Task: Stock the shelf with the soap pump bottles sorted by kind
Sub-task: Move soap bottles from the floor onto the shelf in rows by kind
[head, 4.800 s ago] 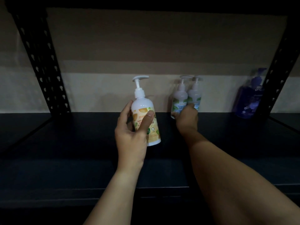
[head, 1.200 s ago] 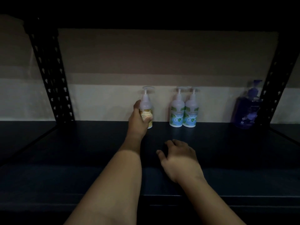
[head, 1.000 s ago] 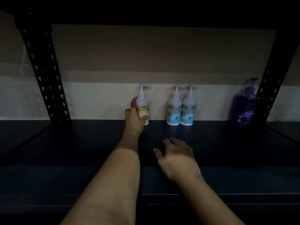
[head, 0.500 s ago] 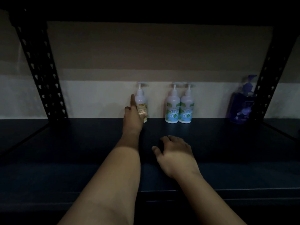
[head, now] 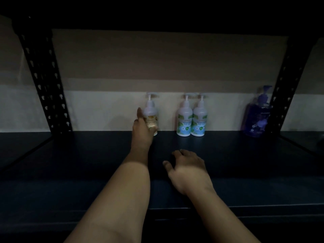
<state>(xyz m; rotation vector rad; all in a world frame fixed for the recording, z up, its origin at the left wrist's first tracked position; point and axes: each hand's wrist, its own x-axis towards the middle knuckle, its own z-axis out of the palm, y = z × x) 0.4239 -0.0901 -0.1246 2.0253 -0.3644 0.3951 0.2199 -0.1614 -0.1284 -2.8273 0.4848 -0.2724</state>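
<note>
Soap pump bottle with the orange label [head: 152, 118] now stands upright at the far edge of the shelf [head: 87, 163], against the back wall and left of the 2 green-labelled bottles [head: 191, 120], with a clear gap between them. About 5 seconds ago the left hand [head: 142, 128] carried it tilted above the near part of the shelf; 1 second ago the fingers were wrapped round it. Now the fingers have straightened, 1 pointing up along the bottle's left side and touching it, so the grasp looks released or nearly so. The right hand [head: 187, 168], which earlier touched the green pair, rests on the shelf with relaxed fingers, holding nothing. A blue bottle [head: 256, 118] stands alone at the far right. That makes 3 kinds in separate spots; this placement seems finished, and the left hand can likely withdraw.
</note>
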